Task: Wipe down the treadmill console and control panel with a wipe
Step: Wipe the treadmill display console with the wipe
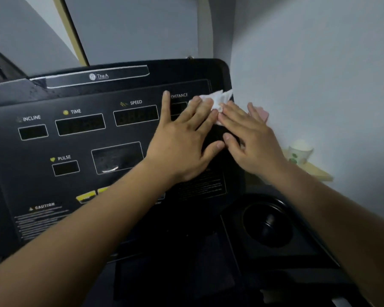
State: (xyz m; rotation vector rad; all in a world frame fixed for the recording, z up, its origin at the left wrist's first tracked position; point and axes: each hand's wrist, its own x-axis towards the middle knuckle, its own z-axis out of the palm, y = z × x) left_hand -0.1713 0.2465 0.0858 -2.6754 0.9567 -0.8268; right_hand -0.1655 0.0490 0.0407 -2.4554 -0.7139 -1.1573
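The black treadmill console (80,138) fills the left and middle, with display windows labelled INCLINE, TIME, SPEED, DISTANCE and PULSE. A white wipe (218,98) lies crumpled at the console's upper right corner, near the DISTANCE label. My left hand (184,138) lies flat on the panel with fingers spread, its fingertips touching the wipe. My right hand (251,138) rests flat beside it, fingertips pressing the wipe's lower edge. Most of the wipe is hidden under the fingers.
A round black cup holder (267,224) sits low on the right of the console. A small white cup with green marks (299,154) stands on a yellowish ledge (317,172) by the grey wall. A pink object (263,113) shows behind my right hand.
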